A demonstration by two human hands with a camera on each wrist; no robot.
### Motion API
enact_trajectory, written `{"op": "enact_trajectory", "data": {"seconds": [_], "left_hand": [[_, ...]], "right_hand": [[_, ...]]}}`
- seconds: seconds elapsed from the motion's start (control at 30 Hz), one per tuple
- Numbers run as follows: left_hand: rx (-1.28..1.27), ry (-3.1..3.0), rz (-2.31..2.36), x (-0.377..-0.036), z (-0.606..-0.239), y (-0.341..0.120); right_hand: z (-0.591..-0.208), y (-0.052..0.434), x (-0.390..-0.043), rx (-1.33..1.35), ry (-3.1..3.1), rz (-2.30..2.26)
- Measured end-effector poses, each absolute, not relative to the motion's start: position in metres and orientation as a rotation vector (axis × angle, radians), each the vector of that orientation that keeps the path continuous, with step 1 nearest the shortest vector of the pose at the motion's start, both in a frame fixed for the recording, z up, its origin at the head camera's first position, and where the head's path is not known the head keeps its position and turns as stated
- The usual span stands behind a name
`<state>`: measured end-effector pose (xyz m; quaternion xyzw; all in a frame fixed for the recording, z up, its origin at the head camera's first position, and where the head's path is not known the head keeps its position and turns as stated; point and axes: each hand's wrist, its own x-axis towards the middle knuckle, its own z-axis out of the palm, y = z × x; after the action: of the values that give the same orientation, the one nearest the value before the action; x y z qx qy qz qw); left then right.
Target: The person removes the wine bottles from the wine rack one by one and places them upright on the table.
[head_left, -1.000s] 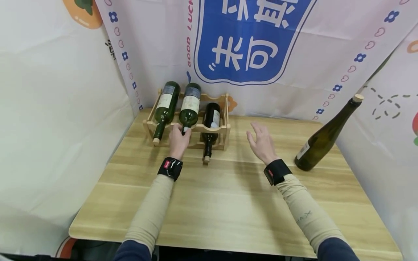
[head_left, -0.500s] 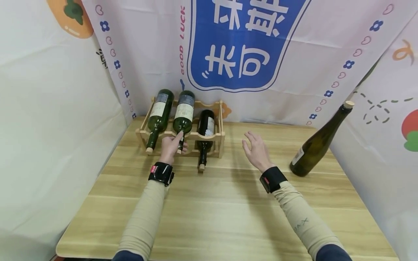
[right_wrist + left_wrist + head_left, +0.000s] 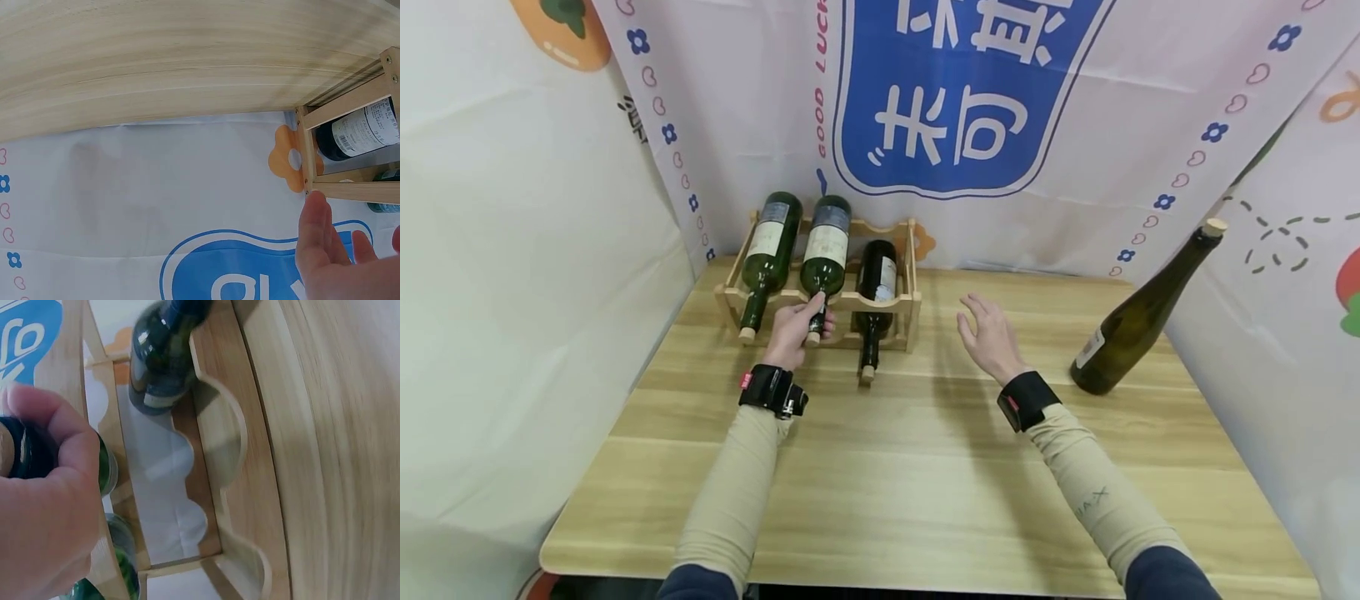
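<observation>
One light wood-grain desk (image 3: 865, 500) carries everything. Pale two-tier wooden rack (image 3: 848, 302) at back left. Tall olive-green glass bottle (image 3: 1127, 329), corked, stands well apart on the right. Rack's upper tier: two green glass bottles with white-and-blue labels, leftmost bottle (image 3: 772, 242) and middle bottle (image 3: 827, 242), necks toward the person. Lower tier: dark glass bottle (image 3: 877, 271). Left hand (image 3: 792, 332) pinches the middle bottle's neck, thumb on top, bottle body beyond it. Right hand (image 3: 992, 342), fingers extended, above desk right of rack. Tan cork (image 3: 813, 340) just beside left fingers.
</observation>
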<state>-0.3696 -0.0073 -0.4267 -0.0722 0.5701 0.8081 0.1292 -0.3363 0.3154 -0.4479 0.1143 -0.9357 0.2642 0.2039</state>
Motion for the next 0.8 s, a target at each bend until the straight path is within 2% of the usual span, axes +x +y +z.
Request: {"op": "enact_trajectory", "data": {"seconds": [0.3, 0.8], "left_hand": [[-0.227, 1.652, 2.401, -0.372, -0.441, -0.003], [-0.178, 1.652, 2.453, -0.356, -0.427, 0.013]], "right_hand": [[-0.434, 0.3, -0.347, 0.328, -2.623, 0.856], [-0.389, 0.238, -0.371, 0.399, -2.551, 1.177]]}}
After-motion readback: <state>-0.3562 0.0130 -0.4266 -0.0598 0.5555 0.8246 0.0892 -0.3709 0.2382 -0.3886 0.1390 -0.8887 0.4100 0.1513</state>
